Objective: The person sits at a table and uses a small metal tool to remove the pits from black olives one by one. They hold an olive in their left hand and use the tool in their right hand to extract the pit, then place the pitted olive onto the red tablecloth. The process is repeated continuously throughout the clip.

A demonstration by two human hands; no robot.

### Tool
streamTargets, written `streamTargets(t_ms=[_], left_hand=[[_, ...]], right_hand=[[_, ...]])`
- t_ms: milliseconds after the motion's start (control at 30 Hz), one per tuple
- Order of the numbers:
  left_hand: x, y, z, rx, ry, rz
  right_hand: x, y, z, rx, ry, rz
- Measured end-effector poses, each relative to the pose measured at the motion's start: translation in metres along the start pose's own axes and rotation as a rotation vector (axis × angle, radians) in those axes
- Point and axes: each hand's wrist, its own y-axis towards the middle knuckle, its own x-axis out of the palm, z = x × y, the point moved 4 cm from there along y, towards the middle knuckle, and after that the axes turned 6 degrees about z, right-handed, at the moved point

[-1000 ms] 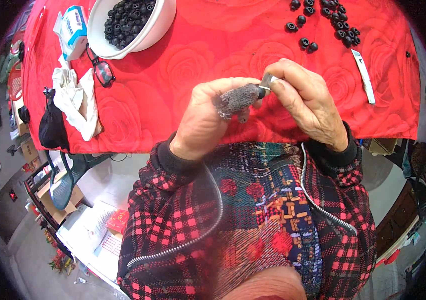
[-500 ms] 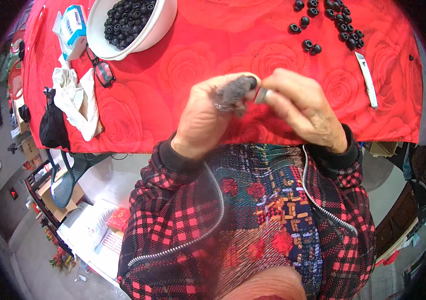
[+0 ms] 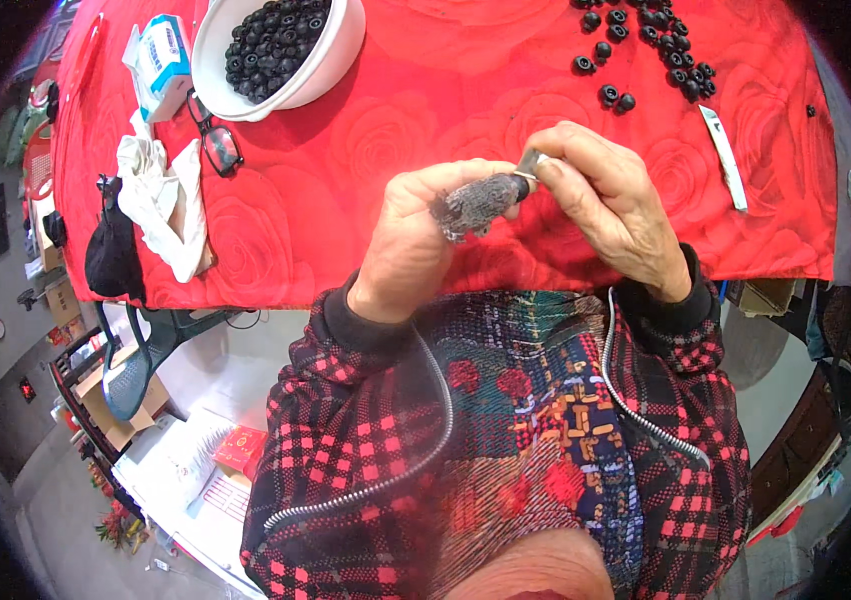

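My left hand (image 3: 416, 235) is closed on a small dark grey, rough-textured piece (image 3: 476, 203), held above the near edge of a red rose-patterned tablecloth (image 3: 346, 150). My right hand (image 3: 606, 195) pinches a small silvery metal piece (image 3: 529, 162) against the right end of the grey piece. Both hands are close together over the table edge. The forearms wear red and black checked sleeves.
A white bowl (image 3: 331, 70) full of small black round parts stands at the back left. Several loose black parts (image 3: 646, 45) lie at the back right. Glasses (image 3: 216, 140), a white cloth (image 3: 161, 205), a blue-white packet (image 3: 161, 60), a black pouch (image 3: 111, 255) and a white strip (image 3: 724, 160) lie around.
The two hands stayed together over the table edge. The grey piece was turned in my left hand, and my right fingers shifted slightly on the metal piece.
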Motion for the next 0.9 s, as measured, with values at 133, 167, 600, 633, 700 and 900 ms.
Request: streamTargets(t_ms=[133,167,600,633,700,900], left_hand=[[-0.002,-0.002,-0.001,-0.026,0.024,0.005],[-0.002,-0.002,-0.001,-0.022,0.032,0.007],[-0.001,0.002,-0.004,-0.079,0.055,0.027],[-0.002,0.003,-0.005,-0.088,0.043,0.019],[-0.003,0.004,-0.005,-0.089,0.039,0.016],[-0.003,0.003,-0.005,-0.086,0.047,0.001]], right_hand=[[0.001,-0.001,-0.001,0.004,-0.02,-0.037],[0.001,-0.002,-0.001,0.004,-0.02,-0.04],[-0.002,-0.001,0.008,0.001,-0.012,-0.047],[-0.002,0.0,0.008,0.008,-0.016,-0.056],[-0.003,0.0,0.007,0.01,-0.031,-0.075],[-0.003,0.0,0.008,-0.009,-0.035,-0.073]])
